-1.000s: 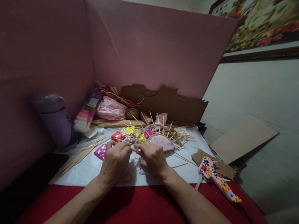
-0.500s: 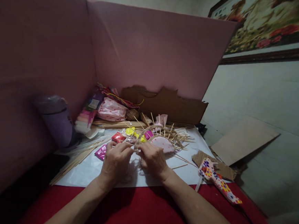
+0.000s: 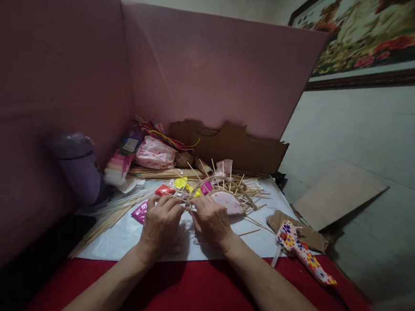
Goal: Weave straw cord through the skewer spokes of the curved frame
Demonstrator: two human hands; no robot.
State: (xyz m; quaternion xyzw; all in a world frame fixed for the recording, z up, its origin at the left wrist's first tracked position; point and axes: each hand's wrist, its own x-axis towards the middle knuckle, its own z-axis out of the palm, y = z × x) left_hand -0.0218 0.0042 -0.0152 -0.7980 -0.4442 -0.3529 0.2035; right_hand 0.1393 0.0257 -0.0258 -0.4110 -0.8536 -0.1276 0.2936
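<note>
Both hands are at the near left edge of a round piece of thin wooden sticks woven with twine (image 3: 252,200), with a white, pink-dotted cloth centre (image 3: 228,203). My left hand (image 3: 162,222) is closed, its fingertips pinched at the twine rim beside a stick. Close by, my right hand (image 3: 210,219) is closed too, its thumb and fingers pressed on the twine at the same edge. The fingertips partly hide what they grip. Several sticks stand up or fan out from the rim. Loose twine (image 3: 186,233) lies on the white sheet below and between my hands.
Red (image 3: 165,190), yellow (image 3: 181,182) and purple (image 3: 140,212) packets lie left of the piece. Bundled sticks (image 3: 106,224) and a purple bottle (image 3: 79,169) are further left. A flower-patterned glue gun (image 3: 303,254) rests at right on cardboard (image 3: 316,237). Twine balls (image 3: 183,160) sit behind.
The woven piece has tilted and shifted slightly, its upright sticks leaning more to the right. Both hands keep nearly the same place, with small finger movements.
</note>
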